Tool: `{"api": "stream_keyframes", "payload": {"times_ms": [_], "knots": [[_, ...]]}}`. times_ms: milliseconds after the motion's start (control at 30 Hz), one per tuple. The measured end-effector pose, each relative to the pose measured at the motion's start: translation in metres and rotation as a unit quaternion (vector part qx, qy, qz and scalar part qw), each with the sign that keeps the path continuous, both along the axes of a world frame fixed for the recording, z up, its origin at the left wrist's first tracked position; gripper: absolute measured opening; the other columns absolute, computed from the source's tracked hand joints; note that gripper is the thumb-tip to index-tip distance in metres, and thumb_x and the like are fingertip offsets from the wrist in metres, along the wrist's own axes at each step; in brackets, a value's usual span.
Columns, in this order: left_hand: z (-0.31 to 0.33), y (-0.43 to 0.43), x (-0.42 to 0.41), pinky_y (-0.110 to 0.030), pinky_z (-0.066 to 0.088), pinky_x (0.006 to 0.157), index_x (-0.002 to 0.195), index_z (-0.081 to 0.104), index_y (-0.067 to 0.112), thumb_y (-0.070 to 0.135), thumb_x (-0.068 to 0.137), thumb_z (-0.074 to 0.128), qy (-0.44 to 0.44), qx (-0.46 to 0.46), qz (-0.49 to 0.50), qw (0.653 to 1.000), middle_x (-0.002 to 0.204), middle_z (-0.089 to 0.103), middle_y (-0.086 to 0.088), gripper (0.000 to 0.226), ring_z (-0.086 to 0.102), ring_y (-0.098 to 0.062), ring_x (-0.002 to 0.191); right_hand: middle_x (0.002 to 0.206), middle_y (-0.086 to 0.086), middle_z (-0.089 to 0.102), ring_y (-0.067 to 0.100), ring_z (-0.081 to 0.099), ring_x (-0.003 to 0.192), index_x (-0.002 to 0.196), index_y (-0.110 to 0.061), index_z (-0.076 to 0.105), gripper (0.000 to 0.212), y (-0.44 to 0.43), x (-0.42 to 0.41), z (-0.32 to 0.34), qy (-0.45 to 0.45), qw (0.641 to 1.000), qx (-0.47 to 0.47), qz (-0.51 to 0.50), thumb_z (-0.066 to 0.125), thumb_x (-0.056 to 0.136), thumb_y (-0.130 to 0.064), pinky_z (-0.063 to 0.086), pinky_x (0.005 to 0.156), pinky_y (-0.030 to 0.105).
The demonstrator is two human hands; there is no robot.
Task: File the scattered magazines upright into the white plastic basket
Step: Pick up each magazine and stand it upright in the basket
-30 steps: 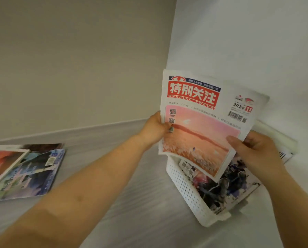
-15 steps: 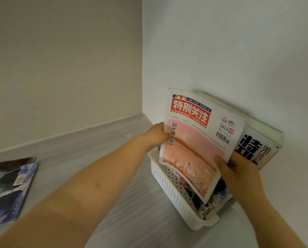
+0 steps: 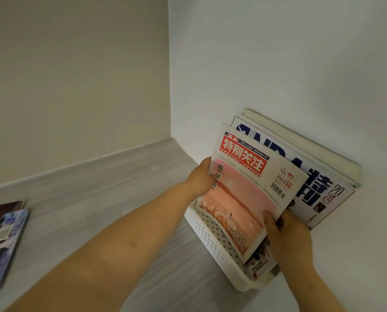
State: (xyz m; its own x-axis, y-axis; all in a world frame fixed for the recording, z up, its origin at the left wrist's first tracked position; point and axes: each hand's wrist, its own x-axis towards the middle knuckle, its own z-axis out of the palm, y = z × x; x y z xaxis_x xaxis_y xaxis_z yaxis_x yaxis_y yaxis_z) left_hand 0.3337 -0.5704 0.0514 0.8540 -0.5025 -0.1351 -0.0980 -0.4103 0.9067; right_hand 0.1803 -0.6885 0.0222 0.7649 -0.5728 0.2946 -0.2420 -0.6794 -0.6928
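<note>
Right hand (image 3: pixel 288 240), nearest: thumb pressed on the front cover, fingers curled behind, pinching the lower right edge of the red-titled magazine (image 3: pixel 244 194). The magazine stands upright with its long axis roughly vertical, the title edge uppermost and the cover facing the camera. Its lower edge is inside the rim of the white plastic basket (image 3: pixel 211 243), though contact with the basket's bottom cannot be seen. The basket's long axis runs along the white wall (image 3: pixel 278 64), against which it sits. Left hand (image 3: pixel 200 176), farther: fingers wrapped round the magazine's left edge. Behind it, filed magazines (image 3: pixel 320 185) stand upright and lean on the wall. Far left, loose magazines (image 3: pixel 4 242) lie flat on the grey surface (image 3: pixel 102 194), well apart from the basket.
</note>
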Motion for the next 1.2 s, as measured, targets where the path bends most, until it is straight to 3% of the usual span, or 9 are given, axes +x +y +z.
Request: {"api": "stream_keyframes", "payload": {"times_ms": [100, 267, 433, 533, 733, 933, 1033, 1100, 1200], "knots": [[-0.002, -0.001, -0.002, -0.030, 0.045, 0.088, 0.133, 0.035, 0.017, 0.011, 0.093, 0.039, 0.017, -0.004, -0.009, 1.000, 0.130, 0.054, -0.010, 0.040, 0.054, -0.026, 0.114, 0.050, -0.010, 0.046, 0.006, 0.046, 0.045, 0.053, -0.028, 0.035, 0.039, -0.004, -0.005, 0.004, 0.016, 1.000, -0.006, -0.002, 0.055, 0.085, -0.016, 0.032, 0.045, 0.017], [0.001, -0.004, -0.007, -0.039, 0.042, 0.101, 0.132, 0.038, 0.015, 0.011, 0.095, 0.033, 0.011, -0.002, -0.020, 1.000, 0.133, 0.052, -0.011, 0.037, 0.051, -0.028, 0.119, 0.047, -0.009, 0.044, 0.009, 0.045, 0.043, 0.051, -0.029, 0.033, 0.042, -0.006, -0.012, 0.008, 0.023, 1.000, -0.011, -0.009, 0.052, 0.087, -0.017, 0.032, 0.044, 0.018], [0.003, -0.007, -0.010, -0.029, 0.040, 0.091, 0.133, 0.035, 0.014, 0.012, 0.096, 0.030, 0.004, 0.022, -0.034, 0.999, 0.135, 0.050, -0.010, 0.037, 0.050, -0.028, 0.120, 0.045, -0.001, 0.050, 0.014, 0.048, 0.042, 0.047, -0.021, 0.040, 0.042, -0.010, -0.017, 0.015, 0.042, 0.999, -0.023, -0.017, 0.049, 0.088, -0.027, 0.033, 0.043, 0.021], [0.001, -0.005, -0.010, -0.030, 0.039, 0.093, 0.134, 0.036, 0.012, 0.015, 0.096, 0.034, 0.004, 0.033, -0.040, 0.999, 0.136, 0.050, -0.010, 0.038, 0.049, -0.028, 0.121, 0.057, 0.004, 0.063, 0.018, 0.055, 0.049, 0.057, -0.014, 0.054, 0.035, -0.012, -0.023, 0.016, 0.034, 0.999, -0.010, -0.028, 0.049, 0.087, -0.032, 0.039, 0.048, 0.021], [-0.004, 0.015, -0.019, -0.029, 0.037, 0.097, 0.139, 0.028, 0.011, 0.016, 0.094, 0.040, -0.008, 0.025, 0.037, 0.999, 0.143, 0.041, -0.010, 0.046, 0.042, -0.023, 0.128, 0.058, -0.006, 0.055, 0.004, 0.049, 0.052, 0.070, -0.017, 0.057, 0.014, -0.008, -0.043, 0.022, -0.040, 0.998, 0.011, -0.052, 0.057, 0.083, -0.018, 0.035, 0.050, 0.016], [-0.015, 0.066, -0.039, -0.014, 0.042, 0.082, 0.121, 0.053, 0.009, 0.008, 0.093, 0.037, -0.021, -0.053, 0.127, 0.990, 0.116, 0.061, -0.010, 0.032, 0.057, -0.016, 0.102, 0.059, 0.001, 0.062, 0.019, 0.060, 0.056, 0.063, -0.026, 0.055, 0.034, 0.015, -0.041, 0.034, -0.103, 0.980, 0.167, 0.022, 0.040, 0.091, -0.015, 0.045, 0.053, 0.024], [-0.031, 0.110, -0.052, 0.001, 0.044, 0.059, 0.111, 0.057, 0.001, 0.000, 0.091, 0.038, -0.005, -0.090, 0.185, 0.979, 0.094, 0.062, -0.009, 0.028, 0.058, -0.004, 0.071, 0.059, -0.002, 0.063, 0.016, 0.058, 0.050, 0.062, -0.027, 0.055, 0.036, 0.038, -0.028, 0.036, -0.103, 0.980, 0.149, 0.080, 0.039, 0.091, -0.015, 0.046, 0.051, 0.022], [-0.045, 0.145, -0.059, 0.003, 0.042, 0.054, 0.108, 0.058, -0.005, -0.005, 0.089, 0.039, 0.003, -0.081, 0.234, 0.969, 0.090, 0.060, -0.010, 0.026, 0.058, -0.002, 0.062, 0.059, -0.004, 0.062, 0.013, 0.055, 0.050, 0.059, -0.025, 0.056, 0.035, 0.061, -0.015, 0.032, -0.088, 0.981, 0.122, 0.124, 0.043, 0.090, -0.016, 0.041, 0.057, 0.020], [-0.066, 0.207, -0.070, 0.003, 0.040, 0.054, 0.104, 0.060, -0.006, -0.007, 0.088, 0.040, 0.008, -0.033, 0.319, 0.947, 0.090, 0.061, -0.012, 0.026, 0.059, -0.018, 0.073, 0.061, -0.004, 0.060, 0.009, 0.055, 0.060, 0.060, -0.027, 0.054, 0.029, 0.105, 0.006, 0.017, -0.048, 0.977, 0.101, 0.179, 0.051, 0.087, -0.018, 0.037, 0.058, 0.018]]}}
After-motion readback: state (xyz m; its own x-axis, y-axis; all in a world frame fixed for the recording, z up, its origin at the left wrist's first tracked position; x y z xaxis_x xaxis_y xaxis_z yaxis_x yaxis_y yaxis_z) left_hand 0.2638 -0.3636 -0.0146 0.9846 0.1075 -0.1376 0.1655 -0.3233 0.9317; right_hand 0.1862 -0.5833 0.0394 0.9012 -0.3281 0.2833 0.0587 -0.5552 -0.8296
